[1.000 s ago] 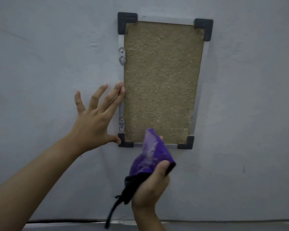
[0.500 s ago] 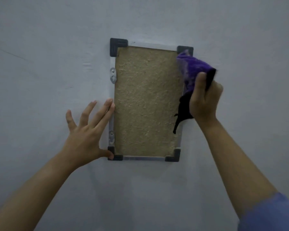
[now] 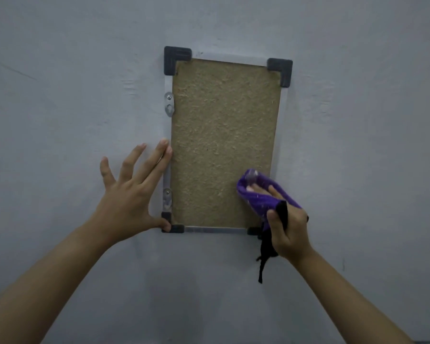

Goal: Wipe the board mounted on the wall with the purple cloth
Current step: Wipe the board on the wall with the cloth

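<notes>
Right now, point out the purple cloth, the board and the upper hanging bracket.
purple cloth [image 3: 261, 198]: head view, on its bunched purple part.
board [image 3: 221, 145]: head view, middle of its brown face.
upper hanging bracket [image 3: 169, 104]: head view, on the metal plate on the left frame edge.

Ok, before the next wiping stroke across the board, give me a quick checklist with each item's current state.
1. Purple cloth held in the right hand: ok.
2. Cloth against the board, lower right area: ok.
3. Left hand steadying the frame's left edge, fingers spread: ok.
4. Stroke path upward free of objects: ok.
5. Black strip dangling below the grip, clear of the board: ok.
6. Board's mounting firmness: cannot tell.
</notes>
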Available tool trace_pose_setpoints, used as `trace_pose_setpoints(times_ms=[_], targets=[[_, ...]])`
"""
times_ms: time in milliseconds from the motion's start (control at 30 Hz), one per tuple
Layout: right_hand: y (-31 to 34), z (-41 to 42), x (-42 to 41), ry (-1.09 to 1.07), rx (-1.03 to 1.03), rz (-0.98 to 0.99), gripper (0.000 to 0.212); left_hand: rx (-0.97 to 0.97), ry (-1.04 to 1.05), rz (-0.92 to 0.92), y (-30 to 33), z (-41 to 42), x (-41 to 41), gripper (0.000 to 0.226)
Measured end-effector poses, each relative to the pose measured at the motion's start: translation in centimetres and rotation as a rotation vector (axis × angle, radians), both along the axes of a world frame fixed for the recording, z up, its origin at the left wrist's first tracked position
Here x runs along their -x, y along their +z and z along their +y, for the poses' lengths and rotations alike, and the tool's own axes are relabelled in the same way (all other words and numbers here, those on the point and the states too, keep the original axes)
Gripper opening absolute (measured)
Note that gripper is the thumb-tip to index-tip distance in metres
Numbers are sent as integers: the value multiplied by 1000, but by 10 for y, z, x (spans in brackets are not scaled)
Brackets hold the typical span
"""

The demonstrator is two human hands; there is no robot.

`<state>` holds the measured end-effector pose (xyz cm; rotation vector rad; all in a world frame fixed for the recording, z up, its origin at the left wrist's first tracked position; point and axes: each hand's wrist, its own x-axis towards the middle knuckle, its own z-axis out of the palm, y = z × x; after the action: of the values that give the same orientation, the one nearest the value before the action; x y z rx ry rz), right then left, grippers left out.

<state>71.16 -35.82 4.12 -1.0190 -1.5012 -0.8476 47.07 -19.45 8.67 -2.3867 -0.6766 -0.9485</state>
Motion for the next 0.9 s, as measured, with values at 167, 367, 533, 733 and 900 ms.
trace_pose_setpoints(times_ms=[167, 367, 533, 733, 900], targets=[[-31, -14, 11, -14, 117, 70, 39, -8, 9, 2, 0, -2, 1, 147], [-9, -32, 45, 279, -180, 989, 60, -7, 10, 5, 0, -6, 2, 147], [78, -39, 40, 441, -569, 1034, 52, -89, 4, -5, 7, -2, 4, 138], [169, -4, 57, 158, -589, 608, 36, -87, 32, 6, 15, 2, 3, 143], [173, 52, 60, -144, -478, 297, 37, -58, 12, 10, 15, 5, 3, 140]])
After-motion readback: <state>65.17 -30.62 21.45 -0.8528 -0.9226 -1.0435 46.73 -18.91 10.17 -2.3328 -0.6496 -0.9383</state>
